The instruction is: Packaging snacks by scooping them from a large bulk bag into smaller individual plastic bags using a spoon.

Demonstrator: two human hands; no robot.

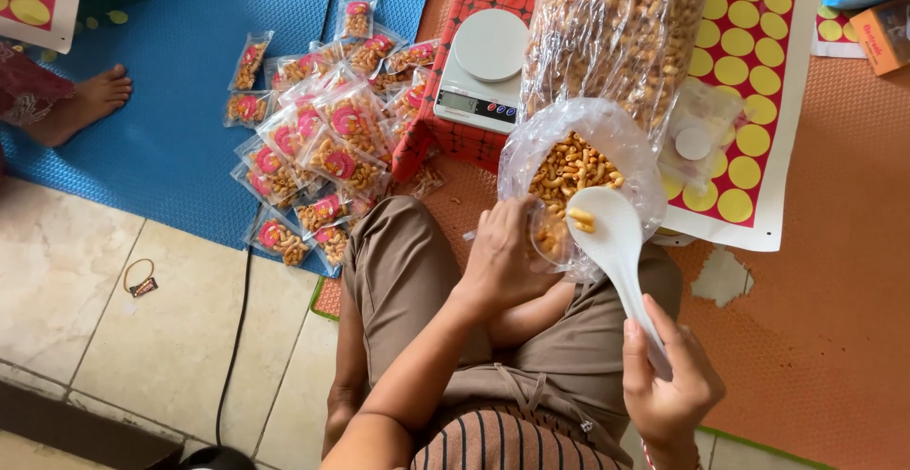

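Note:
My left hand (500, 252) holds a small clear pouch (550, 235) open above my lap, partly filled with cashew nuts. My right hand (668, 385) grips the handle of a white plastic spoon (611, 238) whose bowl carries a few nuts right beside the pouch mouth. Just behind them an open clear bag of cashews (578, 162) rests against my knee. A much larger clear sack of nuts (616, 25) stands behind it.
A white kitchen scale (482, 72) sits on a red patterned cloth. Several filled pouches with pink labels (318, 138) lie piled on a blue mat. A sheet of yellow round stickers (749, 81) lies at right. Another person's bare foot (81, 105) rests at left. A black cable (237, 328) crosses the tiles.

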